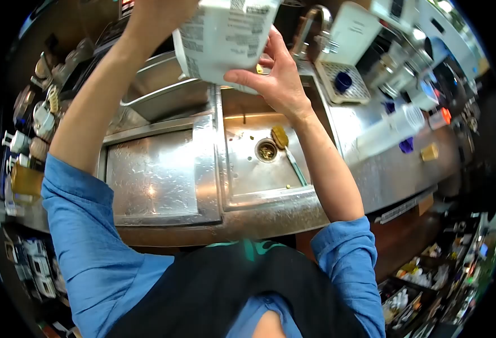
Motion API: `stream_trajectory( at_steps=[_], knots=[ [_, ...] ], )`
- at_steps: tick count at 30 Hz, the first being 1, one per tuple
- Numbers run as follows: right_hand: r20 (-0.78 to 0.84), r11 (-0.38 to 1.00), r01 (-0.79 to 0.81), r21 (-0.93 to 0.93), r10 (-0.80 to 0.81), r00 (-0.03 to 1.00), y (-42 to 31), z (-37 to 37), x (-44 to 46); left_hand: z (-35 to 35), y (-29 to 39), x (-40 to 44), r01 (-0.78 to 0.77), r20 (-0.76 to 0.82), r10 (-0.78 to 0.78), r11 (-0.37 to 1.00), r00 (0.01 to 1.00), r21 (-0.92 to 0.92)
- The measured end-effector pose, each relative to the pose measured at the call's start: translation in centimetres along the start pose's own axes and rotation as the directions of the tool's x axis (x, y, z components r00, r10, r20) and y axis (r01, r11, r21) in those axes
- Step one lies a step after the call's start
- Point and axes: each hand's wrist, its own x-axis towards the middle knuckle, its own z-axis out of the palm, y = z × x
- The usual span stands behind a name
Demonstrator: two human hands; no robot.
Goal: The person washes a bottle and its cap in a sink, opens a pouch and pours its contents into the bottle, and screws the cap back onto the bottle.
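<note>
Your left arm reaches up and forward, its elbow bent out wide, and the left hand (166, 8) is at the top edge of the view, by the pouch's upper left corner. Most of that hand is cut off, so you cannot tell how far it is open or whether it grips anything. Your right arm rises from the other side with the wrist bent back a little; the right hand (279, 79) is partly closed on the lower right edge of the white pouch (222, 39), thumb across the near face and fingers curled round behind.

The pouch is tilted above the back of the sink (242, 188). It is white, with blocks of small dark print that look too blurred to read, and its top runs out of view.

You have one pouch between your hands. In the sink there is one drain (267, 151) with scraps in it, and one brush (296, 166) with a green handle and a yellow-brown head beside it. On the worktop (377, 188) to the right, you see one clear cylinder (391, 132) lying down and one dark blue cup (343, 82) on a perforated tray (354, 97).
</note>
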Motion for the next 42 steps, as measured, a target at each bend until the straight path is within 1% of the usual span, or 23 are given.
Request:
stream_trajectory(
  at_steps=[1,3,6,8,10,11,13,14,15,17,18,21,24,26,29,31,32,33,35,37,39,41,42],
  knots=[
    [0.013,1.0,-0.024,-0.001,0.024,1.0,-1.3,-1.2,-1.0,1.2,1.4,0.1,-0.067,-0.059,0.062,0.994,0.996,-0.085],
    [-0.116,1.0,-0.004,-0.003,0.004,0.993,-1.8,-3.7,-3.9,2.5,5.9,0.3,0.005,-0.052,-0.021,0.956,0.998,-0.292],
    [-0.295,0.997,0.03,0.069,-0.009,0.955,-3.6,-7.3,-9.4,3.1,13.4,1.4,0.0,-0.02,-0.008,0.924,1.0,-0.382],
    [-0.348,1.0,-0.025,-0.014,0.018,0.937,-4.8,-10.1,-13.3,2.8,17.4,2.5,-0.176,0.035,0.205,0.905,0.978,-0.386],
    [-0.398,0.991,-0.132,-0.03,0.109,0.911,-6.7,-12.6,-16.9,4.5,21.1,2.6,-0.19,0.056,0.231,0.897,0.971,-0.399],
    [-0.437,0.994,-0.107,0.015,0.103,0.894,-7.6,-13.8,-18.5,4.6,23.0,2.9,-0.246,0.058,0.293,0.879,0.954,-0.408],
    [-0.5,0.993,-0.053,0.106,0.099,0.861,-8.9,-16.4,-21.5,6.1,26.3,2.2,-0.175,0.11,0.268,0.836,0.957,-0.52],
    [-0.53,0.989,0.014,0.144,0.066,0.845,-9.1,-17.6,-22.9,8.2,27.1,1.1,-0.304,-0.036,0.334,0.801,0.942,-0.516],
    [-0.559,0.973,0.099,0.207,0.035,0.828,-10.3,-18.5,-23.4,9.0,28.9,0.2,-0.241,0.006,0.298,0.784,0.954,-0.572],
    [-0.494,0.981,-0.107,0.164,0.175,0.851,-10.9,-20.8,-26.1,11.4,31.9,-1.8,-0.198,0.032,0.269,0.78,0.963,-0.594],
    [-0.508,0.987,-0.131,0.087,0.157,0.847,-10.3,-21.7,-27.4,12.0,33.6,-2.6,-0.18,0.047,0.26,0.775,0.964,-0.606],
    [-0.62,0.943,-0.328,0.061,0.294,0.728,-9.5,-23.5,-30.5,14.4,37.1,-4.5,-0.098,0.099,0.214,0.747,0.972,-0.658],
    [-0.713,0.948,-0.307,0.08,0.27,0.647,-7.5,-24.3,-33.6,15.7,39.3,-5.5,-0.039,0.14,0.18,0.735,0.974,-0.677],
    [-0.73,0.972,-0.23,0.043,0.187,0.657,-6.8,-25.0,-33.8,16.2,39.6,-5.9,-0.004,0.207,0.195,0.737,0.959,-0.676],
    [-0.766,0.985,-0.174,0.017,0.125,0.631,-6.3,-25.6,-34.0,16.2,39.1,-4.4,-0.03,0.195,0.222,0.73,0.955,-0.682],
    [-0.805,0.979,-0.205,0.016,0.135,0.577,-6.1,-25.7,-34.7,16.1,36.0,-3.4,0.09,0.208,0.069,0.741,0.976,-0.665],
    [-0.834,0.977,-0.197,0.078,0.172,0.524,-6.6,-25.5,-34.5,16.9,34.2,-3.8,0.305,0.258,-0.166,0.596,0.952,-0.743],
    [-0.852,0.978,-0.197,0.069,0.16,0.498,-6.7,-25.5,-34.5,18.2,32.5,-4.1,0.47,0.326,-0.378,0.395,0.866,-0.789],
    [-0.881,0.984,-0.176,0.039,0.117,0.459,-6.8,-25.6,-34.3,21.0,30.5,-4.0,0.635,0.505,-0.389,0.388,0.77,-0.668],
    [-0.882,0.991,-0.12,0.059,0.108,0.459,-6.9,-25.9,-34.3,25.7,29.2,-5.8,0.666,0.661,-0.201,0.458,0.723,-0.589],
    [-0.883,0.994,-0.109,0.002,0.053,0.467,-7.0,-26.2,-34.4,28.8,30.0,-6.2,0.683,0.699,-0.116,0.378,0.705,-0.625],
    [-0.862,0.992,-0.102,-0.068,-0.007,0.507,-7.3,-26.6,-34.2,30.6,31.4,-5.8,0.708,0.715,-0.084,0.263,0.694,-0.655],
    [-0.868,0.994,-0.095,-0.063,-0.008,0.496,-7.5,-26.8,-34.1,30.8,32.2,-5.4,0.69,0.687,-0.12,0.269,0.716,-0.672]
  ],
)
